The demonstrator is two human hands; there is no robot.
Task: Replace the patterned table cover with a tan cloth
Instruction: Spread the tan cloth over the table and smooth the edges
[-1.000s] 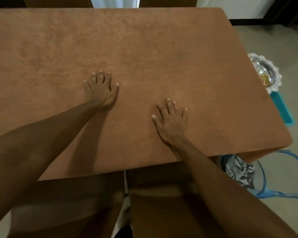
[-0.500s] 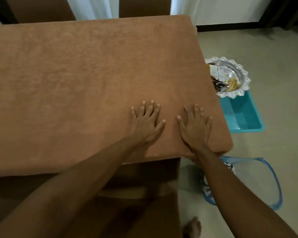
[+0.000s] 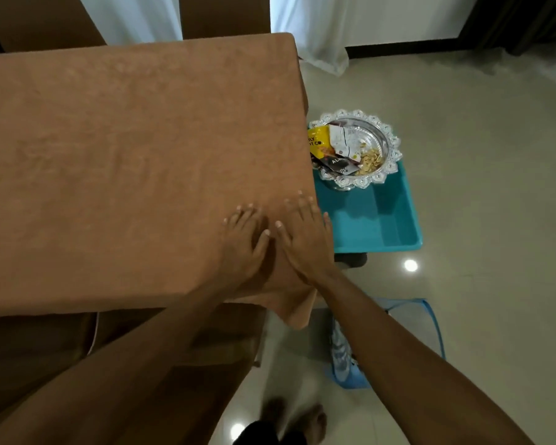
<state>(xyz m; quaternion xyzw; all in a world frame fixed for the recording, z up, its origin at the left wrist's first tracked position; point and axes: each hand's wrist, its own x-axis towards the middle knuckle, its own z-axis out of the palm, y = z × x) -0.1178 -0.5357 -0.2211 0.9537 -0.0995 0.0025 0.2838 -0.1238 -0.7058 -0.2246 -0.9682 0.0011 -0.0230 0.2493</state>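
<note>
The tan cloth (image 3: 126, 162) lies spread over the whole table top and hangs over the near and right edges. My left hand (image 3: 243, 242) rests flat on it near the near right corner, fingers apart. Beside it, my right hand (image 3: 305, 236) lies flat at the table's right edge, its fingertips reaching the edge. Neither hand holds anything. A patterned fabric (image 3: 339, 354) shows inside a blue mesh bag on the floor below my right forearm, mostly hidden by the arm.
A silver tray (image 3: 389, 146) with snack packets and nuts sits on a teal bin (image 3: 376, 220) on the floor right of the table. Brown chairs (image 3: 180, 348) stand at the near side, others at the far side. My bare foot (image 3: 312, 422) is on the tile floor.
Both hands have slid to the right across the cloth, from the middle of the near side to the near right corner, and now lie close together. My view has shifted right too.
</note>
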